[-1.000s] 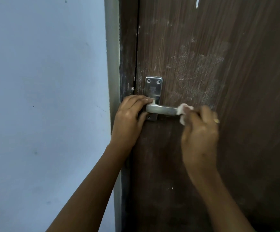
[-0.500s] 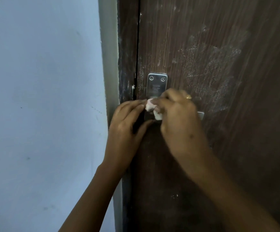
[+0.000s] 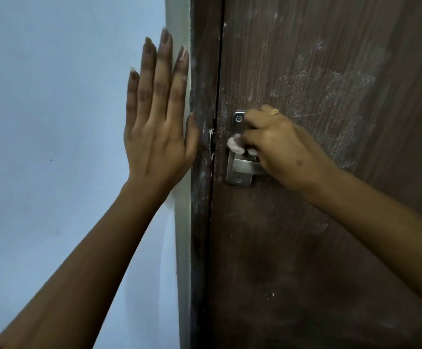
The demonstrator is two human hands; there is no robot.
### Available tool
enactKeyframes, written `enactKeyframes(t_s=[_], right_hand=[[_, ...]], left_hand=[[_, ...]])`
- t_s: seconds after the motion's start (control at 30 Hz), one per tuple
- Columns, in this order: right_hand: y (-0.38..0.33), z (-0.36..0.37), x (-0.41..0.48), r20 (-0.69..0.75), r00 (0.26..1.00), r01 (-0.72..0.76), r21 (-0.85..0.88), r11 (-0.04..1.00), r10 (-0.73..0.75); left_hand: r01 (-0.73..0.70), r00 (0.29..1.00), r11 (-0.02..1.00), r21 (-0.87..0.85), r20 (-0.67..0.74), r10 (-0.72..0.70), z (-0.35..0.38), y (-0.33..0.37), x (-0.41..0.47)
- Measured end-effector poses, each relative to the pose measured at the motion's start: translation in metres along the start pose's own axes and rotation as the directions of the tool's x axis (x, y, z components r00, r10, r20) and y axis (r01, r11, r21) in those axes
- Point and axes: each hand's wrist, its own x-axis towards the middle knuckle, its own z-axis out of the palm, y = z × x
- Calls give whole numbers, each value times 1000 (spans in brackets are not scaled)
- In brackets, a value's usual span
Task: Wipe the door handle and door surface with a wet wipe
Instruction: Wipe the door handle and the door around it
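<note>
The brown wooden door fills the right half, with whitish smears above and right of the handle. A metal door handle sits on a steel backplate near the door's left edge. My right hand, with a gold ring, is shut on a crumpled white wet wipe and presses it on the backplate just above the lever. My left hand lies flat and open against the wall beside the frame, fingers pointing up, holding nothing.
A pale blue wall covers the left half. A dark brown door frame with scuffed paint runs vertically between wall and door, with a narrow gap at the door's edge.
My left hand has left the handle and moved up and left onto the wall, flat and open. My right hand has shifted the wipe from the lever up onto the backplate.
</note>
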Motion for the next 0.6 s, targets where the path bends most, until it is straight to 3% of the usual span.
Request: enactKeyframes(t_s=[0.13,0.3,0.5,0.6], right_hand=[[1,3,10,-194,981,-13,22,1000,17],[1,2,-2,36,998,57,1,998,-57],[8,-4,-4,-94,995,42,-26,999,-44],[5,0,-1,24,993,117,20,993,-118]], left_hand=[[57,998,996,-69,-30,-59,6,-5,-2],[65,997,993,-94,-35,-68,7,-8,-2],[38,999,996,-82,-29,-41,6,-7,-3],[34,999,997,-66,-35,-36,7,-9,-3]])
